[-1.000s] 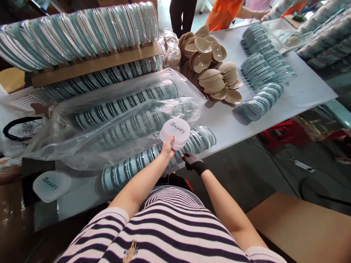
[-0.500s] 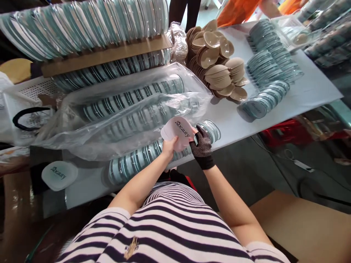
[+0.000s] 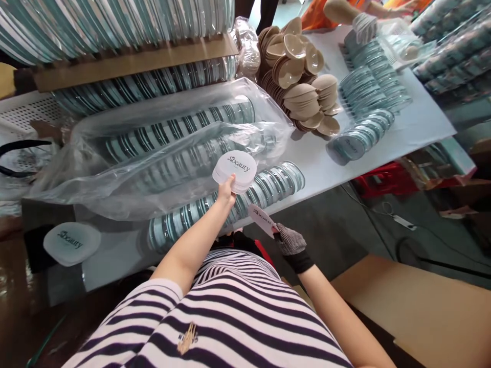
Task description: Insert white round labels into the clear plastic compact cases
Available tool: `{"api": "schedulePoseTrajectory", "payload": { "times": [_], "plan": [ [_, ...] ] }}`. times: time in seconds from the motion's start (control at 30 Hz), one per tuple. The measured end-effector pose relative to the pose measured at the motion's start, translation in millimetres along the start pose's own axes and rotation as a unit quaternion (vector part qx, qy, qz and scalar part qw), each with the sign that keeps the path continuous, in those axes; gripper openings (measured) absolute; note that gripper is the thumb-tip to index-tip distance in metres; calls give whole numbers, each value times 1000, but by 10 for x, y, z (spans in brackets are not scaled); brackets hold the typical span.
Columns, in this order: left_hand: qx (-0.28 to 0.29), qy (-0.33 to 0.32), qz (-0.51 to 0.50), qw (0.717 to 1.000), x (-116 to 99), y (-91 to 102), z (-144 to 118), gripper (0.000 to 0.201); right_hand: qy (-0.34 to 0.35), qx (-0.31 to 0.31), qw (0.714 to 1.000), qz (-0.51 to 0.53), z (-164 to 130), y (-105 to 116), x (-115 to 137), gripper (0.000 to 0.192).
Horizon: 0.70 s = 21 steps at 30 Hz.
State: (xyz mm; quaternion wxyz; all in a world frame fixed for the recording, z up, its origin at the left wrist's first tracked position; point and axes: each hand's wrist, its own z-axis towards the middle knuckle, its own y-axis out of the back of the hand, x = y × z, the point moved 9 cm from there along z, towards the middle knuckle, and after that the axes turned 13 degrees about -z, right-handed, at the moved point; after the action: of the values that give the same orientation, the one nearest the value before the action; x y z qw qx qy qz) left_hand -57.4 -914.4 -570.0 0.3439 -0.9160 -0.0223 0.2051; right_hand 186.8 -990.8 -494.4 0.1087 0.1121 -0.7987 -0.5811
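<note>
My bare left hand (image 3: 226, 192) grips a small stack of white rounded cards (image 3: 240, 171) printed with "beauty", thumb on top. In my right hand (image 3: 292, 240), which wears a dotted dark glove with a black cuff, a single printed card (image 3: 261, 219) is pinched and tilted at the table's front edge. Under and beside the left hand runs a row of clear teal-tinted plastic cases (image 3: 192, 217) standing on edge. Apart from both hands, a larger "beauty" piece (image 3: 72, 244) lies at the table's left end.
Behind the row lies a clear plastic bag (image 3: 130, 197) holding more cases. Stacks of beige oval cups (image 3: 301, 99) stand mid-table. More cases (image 3: 360, 135) sit to the right, near a co-worker's gloved hand (image 3: 364, 28). A cardboard box (image 3: 418, 301) is below right.
My right hand has moved down and right, away from the left hand, with one card. My left hand has shifted slightly left with the stack. A co-worker's gloved hand has appeared at upper right.
</note>
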Motion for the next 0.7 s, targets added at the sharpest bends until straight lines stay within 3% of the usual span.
{"api": "schedulePoseTrajectory", "payload": {
  "times": [0.13, 0.33, 0.5, 0.6, 0.7],
  "plan": [
    [13, -2, 7, 1000, 8, 6, 0, 45, 8, 73, 994, -75, 149, -90, 279, 31],
    [12, 1, 1, 1000, 0, -4, -16, 50, 2, 83, 991, -109, 195, 78, 160, 32],
    [39, -5, 1, 999, 15, -37, 2, 50, 52, 125, 988, -78, 385, -249, 437, 32],
    [50, -8, -1, 999, 14, -34, -8, 50, 20, 148, 987, -60, 595, -475, 547, 35],
    [28, -3, -2, 1000, 23, 27, -18, 47, 7, 123, 992, -41, 677, -562, 525, 35]
  ]
}}
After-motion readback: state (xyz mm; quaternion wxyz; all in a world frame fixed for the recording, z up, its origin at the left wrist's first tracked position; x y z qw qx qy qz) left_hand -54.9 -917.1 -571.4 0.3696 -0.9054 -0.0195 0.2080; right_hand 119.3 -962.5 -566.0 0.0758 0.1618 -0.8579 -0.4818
